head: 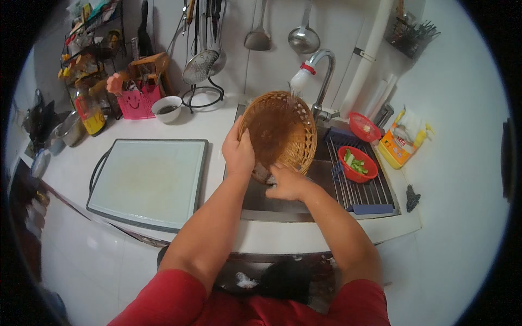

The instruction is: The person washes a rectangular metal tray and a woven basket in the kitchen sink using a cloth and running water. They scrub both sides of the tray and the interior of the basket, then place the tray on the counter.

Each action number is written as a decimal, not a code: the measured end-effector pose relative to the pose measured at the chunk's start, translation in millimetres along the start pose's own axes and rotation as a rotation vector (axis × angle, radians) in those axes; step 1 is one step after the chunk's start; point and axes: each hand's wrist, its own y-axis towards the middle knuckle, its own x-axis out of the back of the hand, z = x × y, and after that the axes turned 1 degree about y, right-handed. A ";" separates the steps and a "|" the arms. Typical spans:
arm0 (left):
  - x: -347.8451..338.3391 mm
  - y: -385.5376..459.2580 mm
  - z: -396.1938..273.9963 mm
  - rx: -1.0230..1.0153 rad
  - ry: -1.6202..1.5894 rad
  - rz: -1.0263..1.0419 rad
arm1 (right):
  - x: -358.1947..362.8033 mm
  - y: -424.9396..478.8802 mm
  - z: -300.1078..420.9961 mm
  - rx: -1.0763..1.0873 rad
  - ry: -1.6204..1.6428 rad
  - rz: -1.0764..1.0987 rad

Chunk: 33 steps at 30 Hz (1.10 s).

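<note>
My left hand grips the left rim of a woven wicker basket, thumb on the inner side. The basket is tilted over the metal sink, its inside facing up towards me. Water runs from the white nozzle of the faucet onto the basket's far rim, and brownish water seems to cover part of the inside. At the near rim, my right hand touches the basket with its fingers at the wet lower edge. Splashing water blurs that spot, so whether the fingers hold anything cannot be made out.
Right of the basket, a red plastic bowl of cut greens sits on a metal draining rack. Behind it are a red strainer and a yellow detergent bottle. A cutting board and a white bowl occupy the left counter.
</note>
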 end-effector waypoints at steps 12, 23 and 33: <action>-3.8 -31.6 -21.9 0.278 -0.153 0.315 | -1.6 18.0 14.2 0.071 0.096 -0.549; -0.2 -30.9 -17.1 0.785 -0.205 0.205 | 13.8 11.5 7.6 -0.070 0.518 -0.083; -8.9 -21.0 12.9 0.652 -0.481 0.283 | -6.0 22.4 -54.7 -0.247 0.309 -0.457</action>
